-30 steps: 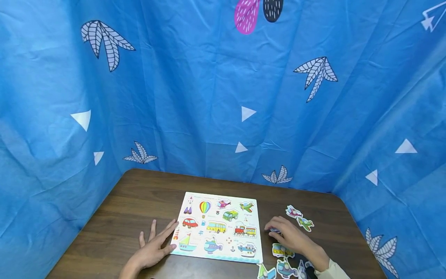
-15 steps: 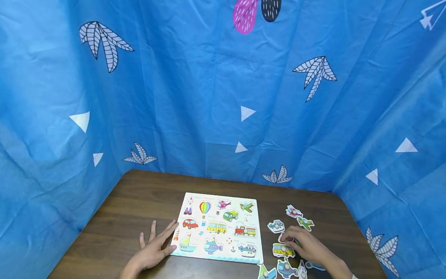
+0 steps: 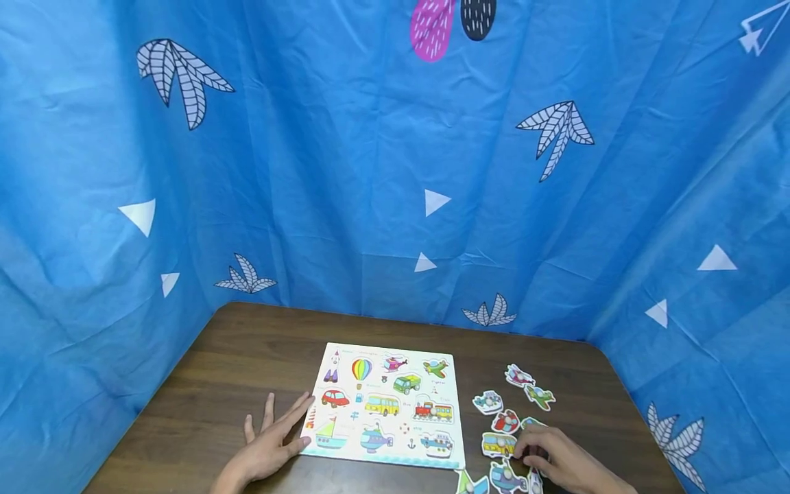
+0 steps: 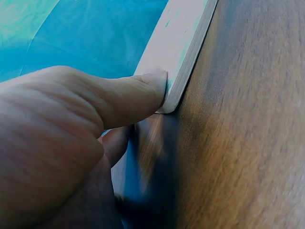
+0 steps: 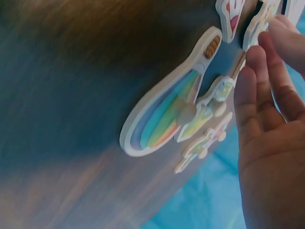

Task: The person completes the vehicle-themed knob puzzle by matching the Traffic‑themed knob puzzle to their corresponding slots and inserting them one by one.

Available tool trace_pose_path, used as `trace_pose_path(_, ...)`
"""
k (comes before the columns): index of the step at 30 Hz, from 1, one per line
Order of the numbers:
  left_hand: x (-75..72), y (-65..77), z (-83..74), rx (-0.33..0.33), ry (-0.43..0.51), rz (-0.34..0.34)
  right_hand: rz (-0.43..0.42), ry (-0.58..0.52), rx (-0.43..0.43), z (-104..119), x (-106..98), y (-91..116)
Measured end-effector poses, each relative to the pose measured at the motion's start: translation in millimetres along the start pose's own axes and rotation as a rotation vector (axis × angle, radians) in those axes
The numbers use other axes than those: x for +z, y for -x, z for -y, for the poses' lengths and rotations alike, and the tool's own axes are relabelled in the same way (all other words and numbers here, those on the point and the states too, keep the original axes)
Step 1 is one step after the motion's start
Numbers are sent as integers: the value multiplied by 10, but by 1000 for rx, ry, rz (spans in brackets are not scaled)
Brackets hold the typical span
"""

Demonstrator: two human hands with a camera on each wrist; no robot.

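My left hand lies with spread fingers at the left side of a white vehicle puzzle board. Its thumb presses on the board's near corner. My right hand is over the loose knobbed pieces right of the board. Its loosely bent fingertips are at the right end of the yellow bus piece, with a gap between thumb and forefinger; whether they touch it is unclear. A green-edged piece is partly covered by that hand. In the right wrist view a rainbow hot-air balloon piece lies near the palm.
Further pieces lie around: a helicopter, a green plane, a ship, a red car, a blue submarine, a sailboat and a rocket. Blue curtain encloses the brown table.
My right hand has moved from the ship piece past the red car toward the near right, uncovering both. The left hand stays on the board.
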State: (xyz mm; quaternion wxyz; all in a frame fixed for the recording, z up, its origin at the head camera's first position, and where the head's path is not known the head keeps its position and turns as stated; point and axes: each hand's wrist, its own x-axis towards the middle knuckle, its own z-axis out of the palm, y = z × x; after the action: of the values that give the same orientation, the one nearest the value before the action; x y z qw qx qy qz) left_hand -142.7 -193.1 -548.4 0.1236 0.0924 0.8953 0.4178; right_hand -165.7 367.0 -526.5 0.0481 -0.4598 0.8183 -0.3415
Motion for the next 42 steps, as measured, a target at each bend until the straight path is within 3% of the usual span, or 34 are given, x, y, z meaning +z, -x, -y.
trace_pose_path(5, 9, -12, -1, -6, 0, 11, 63, -113, 20, 32, -46, 98)
trace_pose_path(10, -2, -11, -19, -7, -5, 17, 123, -149, 39, 68, -71, 131)
trace_pose_path(15, -51, -18, -51, -2, -9, 12, 99, -148, -36, 64, -72, 122)
trace_pose_path(18, -81, -15, -63, 8, -12, -9, 99, -152, -38, 53, -67, 117)
trace_pose_path(26, -58, -7, -51, 7, -19, -15, 125, -151, 13, 71, -65, 151)
trace_pose_path(34, -28, -11, -25, 5, -9, -13, 166, -230, 62, 137, -54, 157)
trace_pose_path(39, -19, -15, -16, -3, -14, -2, 184, -268, 158, 150, -44, 185)
trace_pose_path(42, -14, -12, -8, 1, -8, -1, 183, -251, 170, 152, -32, 194)
